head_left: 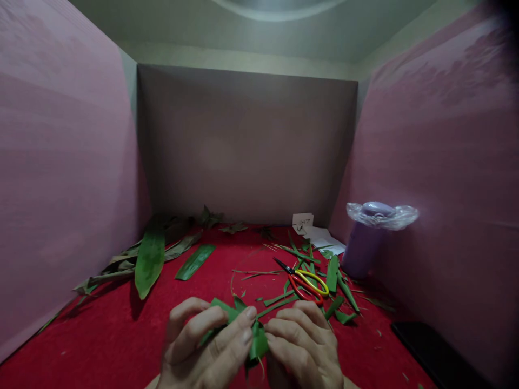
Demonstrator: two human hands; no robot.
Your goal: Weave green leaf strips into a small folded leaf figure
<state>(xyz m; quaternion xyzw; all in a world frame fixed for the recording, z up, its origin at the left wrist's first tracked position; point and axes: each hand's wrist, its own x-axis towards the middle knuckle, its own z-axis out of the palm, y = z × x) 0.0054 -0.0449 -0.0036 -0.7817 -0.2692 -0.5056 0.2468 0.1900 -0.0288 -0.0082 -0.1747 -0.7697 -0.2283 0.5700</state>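
Note:
Low in the middle of the head view, a folded green leaf [258, 341] sits between both hands. My left hand [211, 343] is closed on it, with fingertips pressing its top and side. At its right edge, my right hand [302, 343] pinches the leaf with bent fingers; the thumb is mostly hidden. A thin pale strand hangs below the fold. Just beyond my right hand lie scissors [306, 282] with one yellow and one red handle, their dark blades pointing up and left.
Cut leaf strips [332, 274] lie around the scissors on the red cloth [121, 346]. Long leaves [150, 262] are piled at left, with a leaf piece [195, 262] beside them. White papers [324, 240], a purple plastic-topped container [365, 243] and a black flat object [438, 351] are at right. Pink panels stand either side.

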